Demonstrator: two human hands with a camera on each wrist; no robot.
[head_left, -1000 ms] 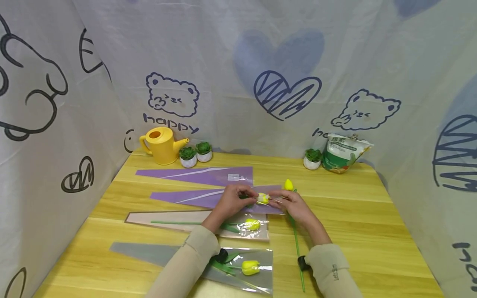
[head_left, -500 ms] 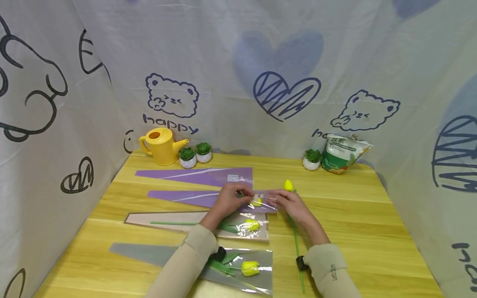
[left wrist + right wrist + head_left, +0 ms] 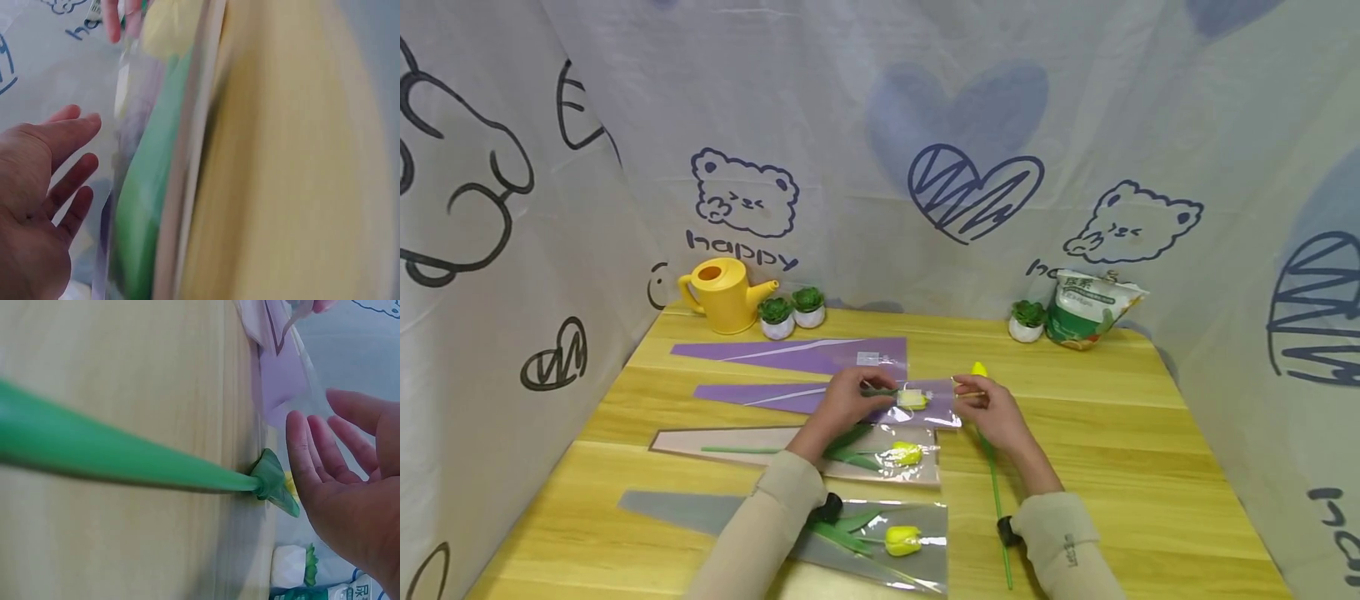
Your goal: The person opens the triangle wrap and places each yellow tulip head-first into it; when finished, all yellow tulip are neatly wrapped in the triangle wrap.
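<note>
In the head view, my left hand (image 3: 848,407) lies over the middle of the second purple flower sleeve (image 3: 943,406). Its fingers are loosely bent and spread, as the left wrist view also shows. Inside that sleeve's clear front is a yellow tulip head, partly behind a pale label (image 3: 911,398). My right hand (image 3: 996,414) is at the sleeve's open right end, fingertips right by the edge and apart from each other. Under the right hand lies a loose tulip with a long green stem (image 3: 997,492); its yellow head (image 3: 978,368) shows just beyond the fingers.
Nearer are a pink sleeve (image 3: 741,435) and a grey sleeve (image 3: 677,505), each with a yellow tulip inside. A flat purple sleeve (image 3: 790,350) lies behind. Along the back stand a yellow watering can (image 3: 726,296), small potted succulents (image 3: 1026,321) and a green-and-white bag (image 3: 1090,310).
The tulip head and sleeve have shifted slightly left, and my left hand has moved left with them. My right hand has come away from the tulip head to the sleeve's end.
</note>
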